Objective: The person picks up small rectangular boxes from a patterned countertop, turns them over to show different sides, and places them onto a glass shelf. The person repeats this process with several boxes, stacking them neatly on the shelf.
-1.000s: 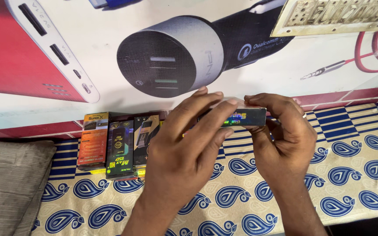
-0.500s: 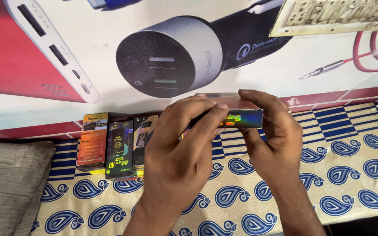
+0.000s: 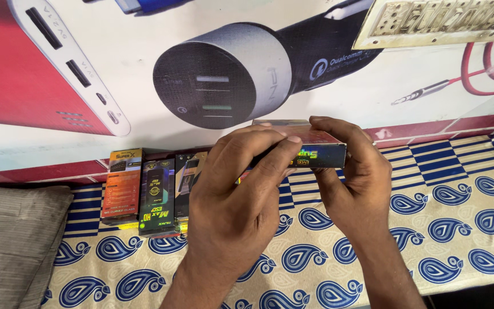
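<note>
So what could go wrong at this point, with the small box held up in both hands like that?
1. The small box is pinched only at its edges by the left hand and right hand, above the patterned cloth; a loose grip could let it drop.
2. The row of flat packets lies close beside the left hand, so a sideways move might knock them out of line.

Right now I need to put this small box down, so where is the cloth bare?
Free: the paisley cloth right of the right hand, up to the striped edge by the wall. Also bare below the left hand. Crowded: the flat packets at left, beside the grey cushion.
</note>
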Demonstrator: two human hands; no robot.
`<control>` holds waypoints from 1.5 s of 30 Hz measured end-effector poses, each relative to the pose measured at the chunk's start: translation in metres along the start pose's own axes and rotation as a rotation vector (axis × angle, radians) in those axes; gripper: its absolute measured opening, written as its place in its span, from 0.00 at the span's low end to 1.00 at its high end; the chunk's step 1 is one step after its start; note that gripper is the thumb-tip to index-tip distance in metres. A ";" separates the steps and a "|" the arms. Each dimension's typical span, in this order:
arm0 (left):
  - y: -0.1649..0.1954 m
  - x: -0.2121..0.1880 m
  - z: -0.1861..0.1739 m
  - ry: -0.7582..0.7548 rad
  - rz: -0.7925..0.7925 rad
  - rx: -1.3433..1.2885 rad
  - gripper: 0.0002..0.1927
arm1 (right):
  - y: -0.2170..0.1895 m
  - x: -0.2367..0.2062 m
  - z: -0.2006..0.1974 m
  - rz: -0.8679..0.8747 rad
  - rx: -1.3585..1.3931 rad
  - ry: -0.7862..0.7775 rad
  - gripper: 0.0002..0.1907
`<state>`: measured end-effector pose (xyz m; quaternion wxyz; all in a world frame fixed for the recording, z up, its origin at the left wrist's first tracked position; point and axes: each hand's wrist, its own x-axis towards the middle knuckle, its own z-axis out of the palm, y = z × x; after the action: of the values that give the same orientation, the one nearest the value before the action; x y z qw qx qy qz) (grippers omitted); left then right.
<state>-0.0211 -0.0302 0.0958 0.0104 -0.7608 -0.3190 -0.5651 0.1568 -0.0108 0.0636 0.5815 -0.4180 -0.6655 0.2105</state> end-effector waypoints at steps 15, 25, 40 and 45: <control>0.002 0.003 -0.001 0.002 -0.001 -0.012 0.18 | 0.002 0.000 -0.001 -0.048 -0.034 0.006 0.27; 0.005 0.004 -0.004 0.008 -0.081 -0.056 0.12 | 0.003 -0.003 -0.002 -0.032 -0.018 0.029 0.25; -0.061 -0.019 0.022 0.224 -0.583 -0.929 0.15 | 0.002 0.013 -0.019 0.091 0.087 0.169 0.16; -0.066 -0.023 0.025 0.182 -0.592 -0.822 0.16 | 0.000 0.012 -0.022 0.016 0.126 0.180 0.18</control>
<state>-0.0365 0.0206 0.0443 -0.4224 -0.5265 -0.2700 -0.6866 0.1776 -0.0061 0.0761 0.6623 -0.4033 -0.5926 0.2181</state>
